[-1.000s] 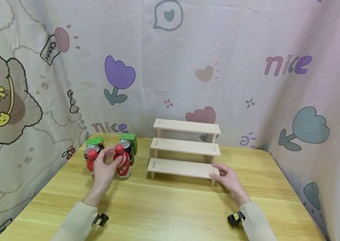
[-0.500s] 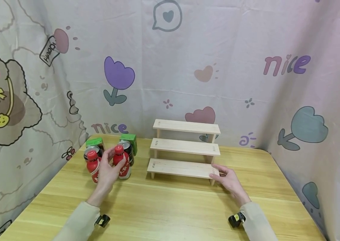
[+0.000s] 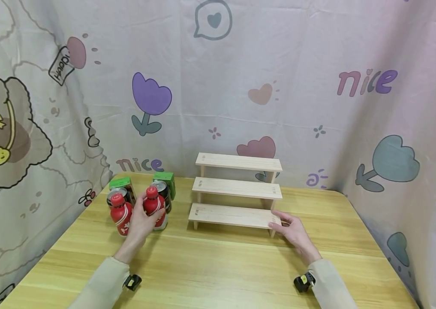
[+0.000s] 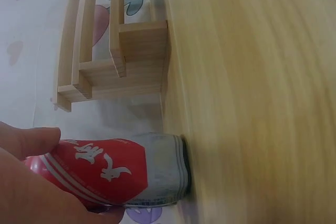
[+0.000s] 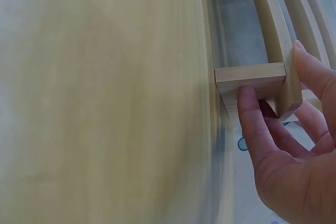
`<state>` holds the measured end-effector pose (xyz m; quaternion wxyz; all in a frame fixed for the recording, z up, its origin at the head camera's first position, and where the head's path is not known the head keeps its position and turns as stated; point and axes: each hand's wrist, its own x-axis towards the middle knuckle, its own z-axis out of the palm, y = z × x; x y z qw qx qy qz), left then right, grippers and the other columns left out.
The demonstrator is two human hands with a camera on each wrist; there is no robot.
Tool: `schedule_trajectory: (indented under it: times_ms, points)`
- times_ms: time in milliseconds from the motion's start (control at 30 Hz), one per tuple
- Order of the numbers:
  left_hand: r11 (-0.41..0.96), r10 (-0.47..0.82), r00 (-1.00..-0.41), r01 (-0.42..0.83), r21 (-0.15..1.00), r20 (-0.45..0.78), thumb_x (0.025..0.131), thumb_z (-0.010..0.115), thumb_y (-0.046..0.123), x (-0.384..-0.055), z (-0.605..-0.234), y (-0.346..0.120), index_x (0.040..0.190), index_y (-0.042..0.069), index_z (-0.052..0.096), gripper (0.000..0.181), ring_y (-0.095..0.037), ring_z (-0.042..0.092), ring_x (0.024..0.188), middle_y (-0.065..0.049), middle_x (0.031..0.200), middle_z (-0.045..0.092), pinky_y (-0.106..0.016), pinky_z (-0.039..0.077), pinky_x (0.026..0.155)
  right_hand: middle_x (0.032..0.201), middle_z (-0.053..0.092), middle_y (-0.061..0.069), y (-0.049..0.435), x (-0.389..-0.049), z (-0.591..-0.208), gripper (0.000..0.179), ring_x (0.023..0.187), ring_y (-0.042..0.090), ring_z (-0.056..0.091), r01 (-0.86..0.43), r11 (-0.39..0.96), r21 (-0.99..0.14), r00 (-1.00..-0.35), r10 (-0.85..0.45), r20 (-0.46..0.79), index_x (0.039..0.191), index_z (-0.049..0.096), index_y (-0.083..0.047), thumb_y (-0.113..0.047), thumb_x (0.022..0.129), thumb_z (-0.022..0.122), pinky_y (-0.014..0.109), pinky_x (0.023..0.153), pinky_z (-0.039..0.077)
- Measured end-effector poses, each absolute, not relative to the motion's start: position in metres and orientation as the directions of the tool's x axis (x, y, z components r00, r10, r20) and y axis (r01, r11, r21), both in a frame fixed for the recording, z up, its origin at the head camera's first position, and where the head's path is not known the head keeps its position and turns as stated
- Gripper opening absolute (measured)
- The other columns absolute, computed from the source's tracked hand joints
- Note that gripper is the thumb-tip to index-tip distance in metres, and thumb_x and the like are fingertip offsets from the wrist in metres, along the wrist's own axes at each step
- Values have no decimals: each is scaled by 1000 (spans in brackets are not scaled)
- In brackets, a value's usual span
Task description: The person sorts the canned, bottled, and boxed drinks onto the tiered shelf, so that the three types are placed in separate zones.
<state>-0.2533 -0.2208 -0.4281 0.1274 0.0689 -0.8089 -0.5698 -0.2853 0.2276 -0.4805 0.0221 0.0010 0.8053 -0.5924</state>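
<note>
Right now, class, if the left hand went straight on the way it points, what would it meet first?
Past the red capped bottle the left hand holds, probably the black cylindrical can with a silver top; depth is unclear.

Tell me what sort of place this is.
Probably a curtained-off indoor tabletop workspace rather than a lived-in room: cartoon-printed fabric hangs behind and beside a wooden table, which bears a three-tier stand.

bright, even light fills the head view, glare paling the wooden tabletop [image 3: 218, 274] near six o'clock; the right wrist view is hazier, softly shadowed.
</note>
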Motion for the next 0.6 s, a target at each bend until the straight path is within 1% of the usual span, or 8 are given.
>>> schedule_trajectory:
  times_ms: [200,300,433,500,600]
  points:
    - [336,-259,-958,31,941,125,90,69,7,-256,-430,-221,150,7,28,73,-37,37,138,-22,150,37,-54,32,113,138,55,23,228,-285,-478,58,112,23,62,32,295,-955,-999,-23,-41,138,56,-5,-16,85,77,23,76,56]
    - [318,-259,-959,28,948,115,89,71,9,-257,-430,-223,151,9,29,75,-35,38,137,-20,151,38,-52,34,112,137,56,23,228,-285,-476,57,111,22,62,39,293,-955,-999,-20,-47,138,56,-6,-16,85,77,24,76,56]
    - [289,-239,-967,17,957,89,90,71,11,-256,-431,-224,153,10,26,78,-33,39,135,-19,151,37,-49,37,110,137,56,23,228,-283,-476,58,113,25,62,43,305,-951,-999,-19,-51,137,56,-7,-17,84,78,25,76,56]
    - [284,-229,-970,11,959,79,90,71,13,-255,-429,-224,154,11,25,79,-33,39,134,-19,151,36,-49,38,109,137,56,23,228,-282,-476,58,114,27,61,42,315,-948,-998,-23,-52,137,56,-6,-18,84,78,25,76,56]
    - [284,-221,-972,15,959,81,90,72,18,-256,-425,-222,155,12,23,82,-32,39,135,-18,151,37,-51,38,110,139,54,22,228,-284,-476,59,114,26,61,45,323,-945,-998,-19,-54,137,57,-8,-19,84,78,24,76,56]
